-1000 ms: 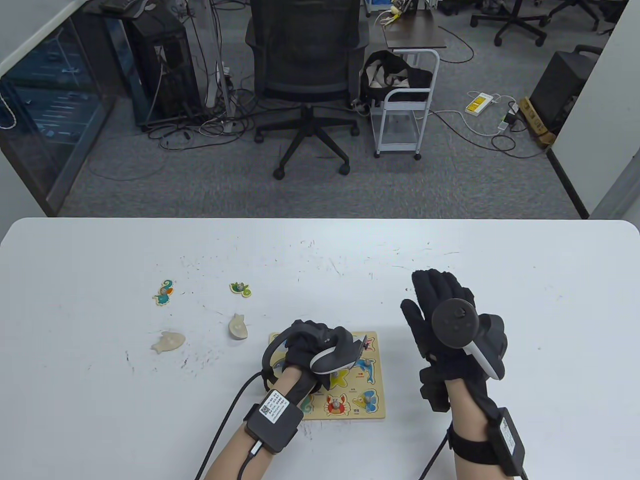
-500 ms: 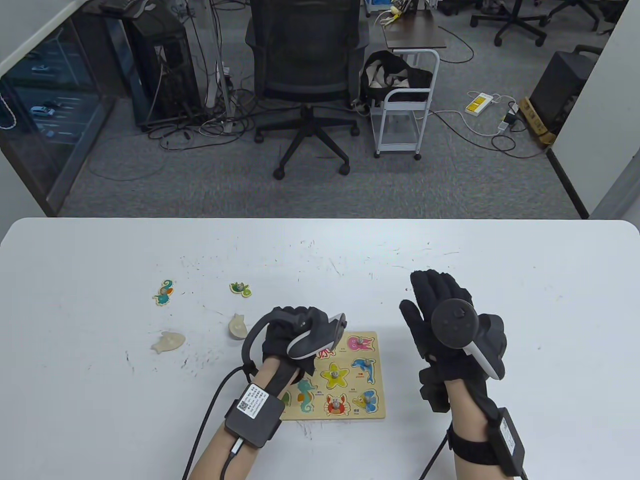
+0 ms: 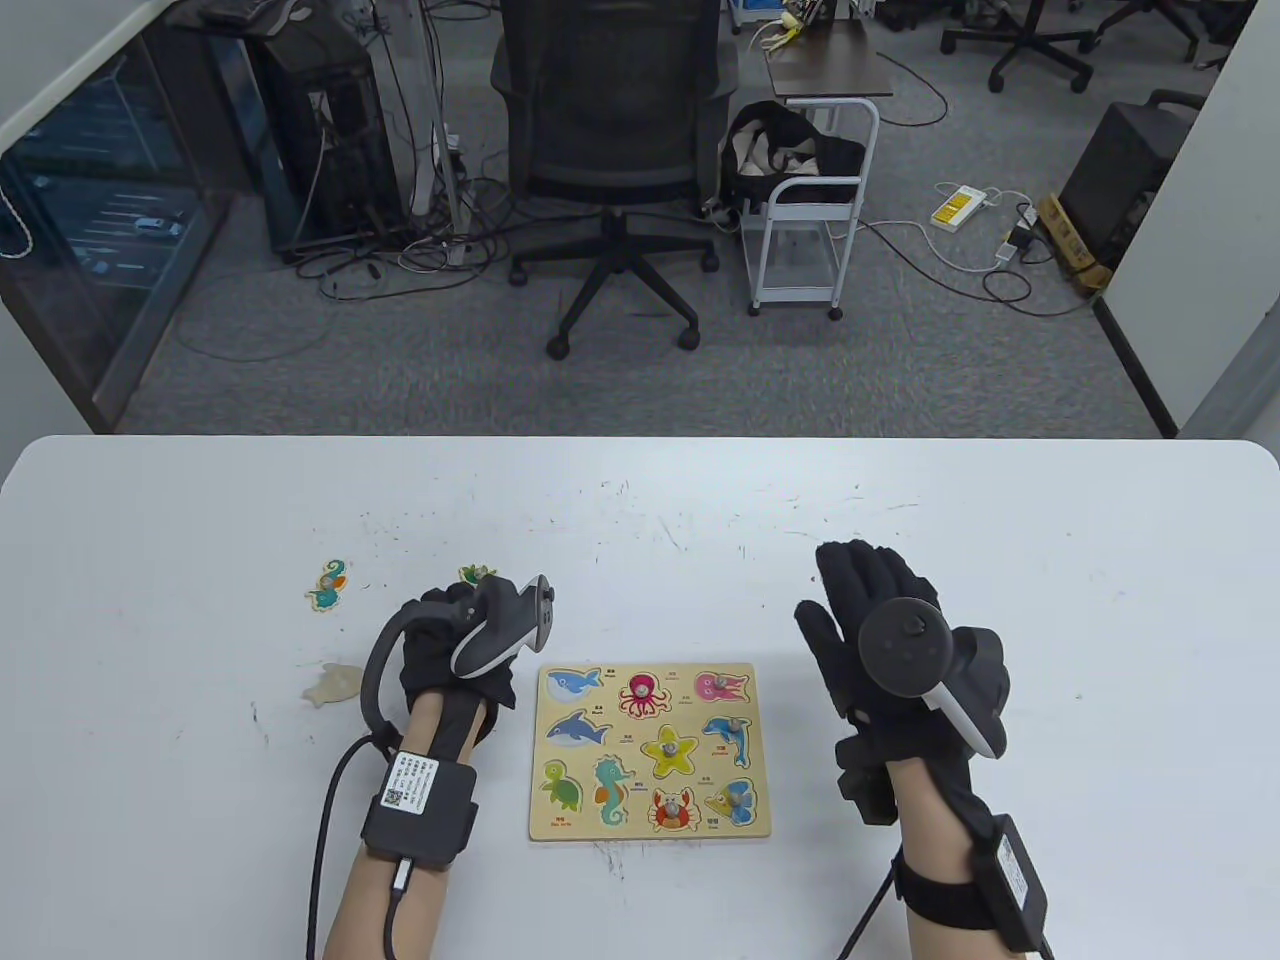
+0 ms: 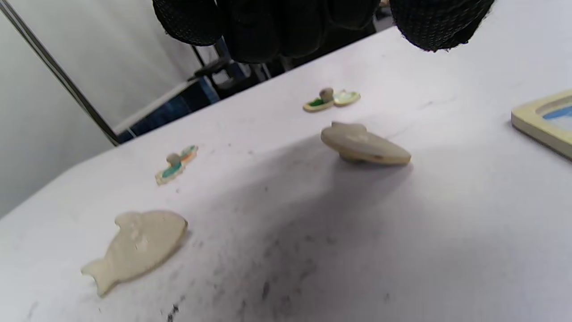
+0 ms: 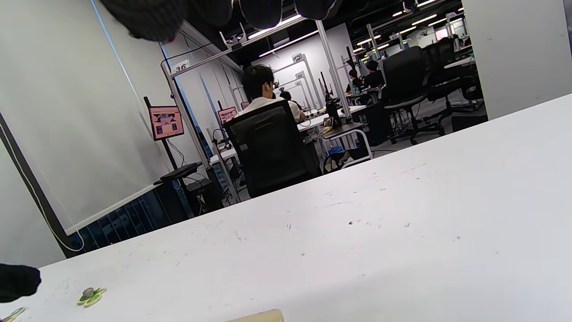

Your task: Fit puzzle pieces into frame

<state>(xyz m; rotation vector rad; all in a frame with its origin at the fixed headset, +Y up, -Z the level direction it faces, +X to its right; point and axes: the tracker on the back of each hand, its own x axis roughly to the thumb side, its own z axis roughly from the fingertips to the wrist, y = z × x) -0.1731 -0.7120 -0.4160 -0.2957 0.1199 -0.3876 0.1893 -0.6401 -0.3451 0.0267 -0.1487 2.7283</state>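
Far out past the left hand's (image 3: 455, 655) outer side lies the painted seahorse piece (image 3: 327, 586), face up, its long axis tipped a little off the table's depth. Nearer, just off the same side of the hand, a fish-shaped piece (image 3: 334, 683) lies face down, plain wood showing, long axis across the table with the tail pointing away from the hand. Beyond the fingertips sits the small green turtle piece (image 3: 477, 573), knob up. The left wrist view shows another plain piece (image 4: 364, 145) resting knob-down and tilted, directly under the fingers (image 4: 263, 27), which hang curled and hold nothing. The frame (image 3: 650, 752) lies flat just off the left hand's thumb side, between both hands, its long side running towards the person, pictures upright to them; some pieces show pegs. The right hand (image 3: 880, 630) hovers off the frame's far side, fingers straight, empty.
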